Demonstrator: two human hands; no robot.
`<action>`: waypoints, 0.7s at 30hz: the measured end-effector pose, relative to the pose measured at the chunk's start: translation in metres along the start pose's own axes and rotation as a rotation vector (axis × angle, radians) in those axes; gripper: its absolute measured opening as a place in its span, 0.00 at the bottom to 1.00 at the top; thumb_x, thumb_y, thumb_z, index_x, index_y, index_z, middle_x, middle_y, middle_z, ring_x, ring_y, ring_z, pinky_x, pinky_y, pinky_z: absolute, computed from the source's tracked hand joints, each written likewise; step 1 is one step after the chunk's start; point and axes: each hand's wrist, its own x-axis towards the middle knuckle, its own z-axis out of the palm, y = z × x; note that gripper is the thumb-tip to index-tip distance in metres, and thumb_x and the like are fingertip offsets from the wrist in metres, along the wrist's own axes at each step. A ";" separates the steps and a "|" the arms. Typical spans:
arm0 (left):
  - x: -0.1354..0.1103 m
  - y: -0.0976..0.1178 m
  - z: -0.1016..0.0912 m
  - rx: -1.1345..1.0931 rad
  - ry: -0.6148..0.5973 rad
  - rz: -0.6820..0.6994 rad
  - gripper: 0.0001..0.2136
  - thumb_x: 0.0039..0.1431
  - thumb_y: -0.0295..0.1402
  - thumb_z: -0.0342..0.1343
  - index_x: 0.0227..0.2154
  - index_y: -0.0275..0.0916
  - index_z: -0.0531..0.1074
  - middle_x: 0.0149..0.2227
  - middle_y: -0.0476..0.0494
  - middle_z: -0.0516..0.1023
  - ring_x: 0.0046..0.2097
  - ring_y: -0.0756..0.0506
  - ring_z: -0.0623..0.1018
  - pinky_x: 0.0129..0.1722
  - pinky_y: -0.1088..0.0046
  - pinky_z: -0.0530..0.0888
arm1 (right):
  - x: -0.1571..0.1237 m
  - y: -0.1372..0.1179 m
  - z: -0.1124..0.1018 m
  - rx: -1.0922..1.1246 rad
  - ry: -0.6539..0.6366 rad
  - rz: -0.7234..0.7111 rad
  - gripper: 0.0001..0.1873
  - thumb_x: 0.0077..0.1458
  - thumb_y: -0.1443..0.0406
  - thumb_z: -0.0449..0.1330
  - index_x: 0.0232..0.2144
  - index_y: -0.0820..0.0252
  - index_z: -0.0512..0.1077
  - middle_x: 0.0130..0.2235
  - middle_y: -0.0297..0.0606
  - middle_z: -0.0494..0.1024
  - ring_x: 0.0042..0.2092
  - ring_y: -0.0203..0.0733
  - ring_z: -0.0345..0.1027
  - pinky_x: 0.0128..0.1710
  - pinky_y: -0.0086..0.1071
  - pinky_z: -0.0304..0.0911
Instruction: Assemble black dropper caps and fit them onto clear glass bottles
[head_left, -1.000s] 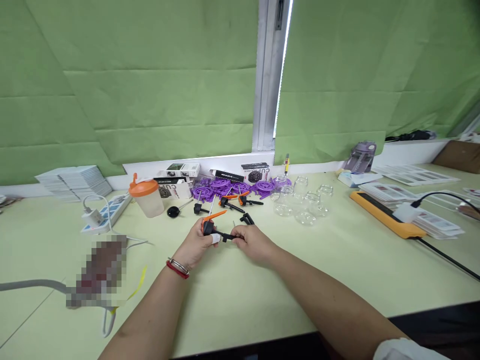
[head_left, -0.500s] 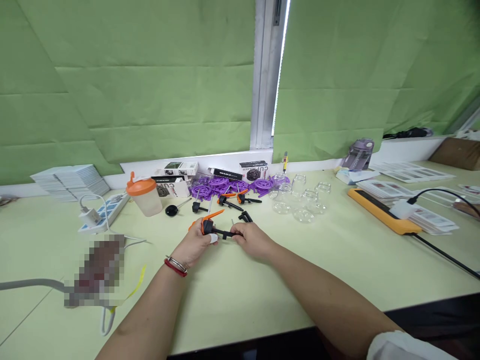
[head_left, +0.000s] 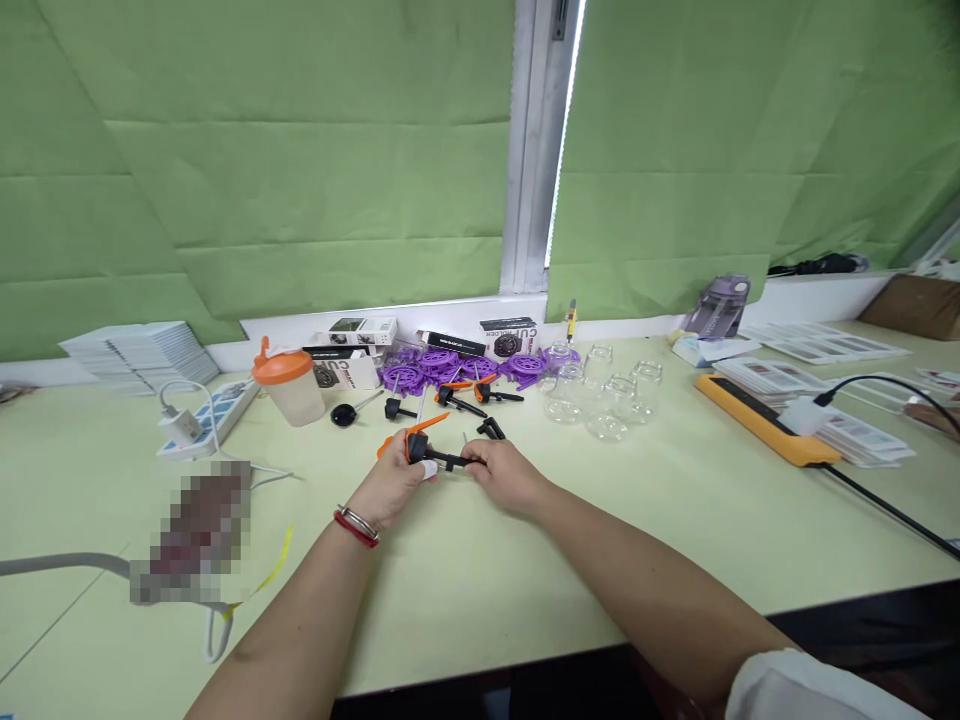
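Note:
My left hand (head_left: 386, 487) is closed around the black head of a black plastic piece with an orange lever (head_left: 418, 448); the lever sticks up past my fingers. My right hand (head_left: 508, 476) pinches the far end of the piece's black stem, so both hands hold it just above the table. Right behind my right hand lies a small black angled part (head_left: 491, 429). Farther back are similar black-and-orange pieces (head_left: 459, 402), a black piece with a thin rod (head_left: 398, 409) and a round black part (head_left: 343, 415).
Purple plastic wheel-shaped parts (head_left: 439, 366) and printed boxes (head_left: 510, 338) line the wall. Clear glass vessels (head_left: 606, 424) stand right of them. An orange-lidded cup (head_left: 289, 388) and a white power strip (head_left: 225, 415) are at left, a yellow power strip (head_left: 765, 420) at right.
Both hands keep hold of the black-and-orange piece in nearly the same place. The view has shifted slightly; nothing else has visibly moved.

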 end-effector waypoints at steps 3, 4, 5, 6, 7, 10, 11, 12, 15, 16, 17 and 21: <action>0.001 -0.001 0.000 -0.015 0.013 -0.007 0.19 0.37 0.27 0.62 0.35 0.40 0.65 0.34 0.52 0.69 0.32 0.52 0.70 0.33 0.75 0.67 | 0.000 0.001 0.000 0.019 0.006 -0.011 0.09 0.55 0.71 0.54 0.35 0.60 0.73 0.29 0.34 0.72 0.31 0.35 0.61 0.31 0.27 0.51; 0.001 -0.002 0.000 -0.019 0.012 -0.013 0.19 0.37 0.27 0.62 0.36 0.40 0.64 0.35 0.52 0.69 0.32 0.52 0.69 0.33 0.75 0.67 | 0.000 0.001 0.001 0.023 0.009 -0.012 0.09 0.55 0.71 0.54 0.35 0.60 0.73 0.29 0.34 0.72 0.31 0.35 0.61 0.31 0.27 0.51; 0.001 -0.002 0.000 -0.024 0.012 -0.019 0.19 0.37 0.27 0.62 0.36 0.40 0.64 0.35 0.52 0.69 0.31 0.52 0.69 0.33 0.74 0.67 | 0.000 0.001 0.001 0.026 0.012 -0.011 0.09 0.55 0.71 0.54 0.35 0.60 0.73 0.29 0.33 0.72 0.31 0.35 0.61 0.31 0.27 0.51; 0.001 -0.002 0.000 -0.032 0.013 -0.025 0.19 0.37 0.27 0.62 0.36 0.40 0.64 0.35 0.52 0.69 0.31 0.52 0.69 0.32 0.74 0.67 | 0.000 0.001 0.002 0.029 0.015 -0.009 0.09 0.56 0.71 0.54 0.36 0.60 0.73 0.29 0.33 0.72 0.30 0.35 0.61 0.31 0.27 0.51; 0.001 -0.003 0.001 -0.043 0.016 -0.029 0.20 0.37 0.27 0.62 0.36 0.40 0.64 0.34 0.52 0.69 0.31 0.52 0.69 0.32 0.74 0.67 | -0.001 0.001 0.003 0.032 0.017 -0.006 0.09 0.56 0.71 0.53 0.36 0.60 0.73 0.29 0.33 0.72 0.30 0.35 0.61 0.31 0.27 0.51; 0.002 -0.005 0.001 -0.076 0.025 -0.027 0.20 0.37 0.27 0.62 0.36 0.41 0.63 0.33 0.53 0.68 0.30 0.53 0.69 0.32 0.75 0.66 | -0.001 0.000 0.004 0.035 0.017 -0.001 0.09 0.56 0.70 0.53 0.36 0.60 0.73 0.29 0.33 0.72 0.30 0.35 0.61 0.31 0.27 0.51; 0.002 -0.005 0.001 -0.077 0.025 -0.024 0.20 0.38 0.27 0.62 0.36 0.41 0.63 0.33 0.54 0.68 0.30 0.53 0.69 0.31 0.75 0.66 | -0.001 0.000 0.004 0.030 0.017 -0.001 0.09 0.56 0.70 0.53 0.36 0.60 0.73 0.29 0.33 0.72 0.30 0.35 0.61 0.31 0.27 0.51; 0.002 -0.005 0.001 -0.070 0.026 -0.020 0.20 0.38 0.27 0.62 0.36 0.41 0.63 0.33 0.54 0.68 0.30 0.53 0.69 0.31 0.75 0.66 | -0.001 0.000 0.004 0.023 0.017 -0.003 0.09 0.56 0.70 0.53 0.36 0.60 0.73 0.29 0.34 0.72 0.31 0.35 0.61 0.31 0.27 0.51; 0.002 -0.005 0.001 -0.042 0.034 -0.014 0.19 0.38 0.27 0.62 0.36 0.40 0.64 0.34 0.54 0.69 0.30 0.53 0.69 0.30 0.76 0.66 | -0.001 -0.002 0.003 0.019 0.007 -0.004 0.09 0.56 0.70 0.54 0.36 0.60 0.73 0.29 0.34 0.71 0.30 0.35 0.61 0.31 0.27 0.51; 0.001 -0.005 0.001 -0.037 0.038 -0.012 0.19 0.38 0.26 0.62 0.36 0.40 0.64 0.34 0.53 0.69 0.30 0.53 0.69 0.30 0.76 0.66 | -0.001 -0.002 0.003 0.025 0.001 -0.003 0.09 0.56 0.70 0.53 0.36 0.60 0.73 0.28 0.33 0.71 0.30 0.35 0.60 0.30 0.27 0.51; 0.001 -0.004 0.001 -0.035 0.039 -0.009 0.19 0.38 0.26 0.62 0.36 0.40 0.64 0.34 0.53 0.69 0.30 0.53 0.69 0.30 0.76 0.66 | -0.001 -0.002 0.003 0.030 -0.002 -0.003 0.09 0.56 0.71 0.53 0.36 0.60 0.73 0.28 0.33 0.70 0.29 0.35 0.60 0.30 0.27 0.50; 0.000 -0.005 0.001 -0.014 0.040 0.013 0.19 0.39 0.26 0.61 0.37 0.40 0.65 0.35 0.51 0.70 0.30 0.52 0.69 0.30 0.75 0.67 | -0.001 -0.002 0.004 0.036 0.021 -0.020 0.08 0.56 0.71 0.53 0.35 0.60 0.73 0.28 0.33 0.70 0.30 0.34 0.60 0.30 0.27 0.50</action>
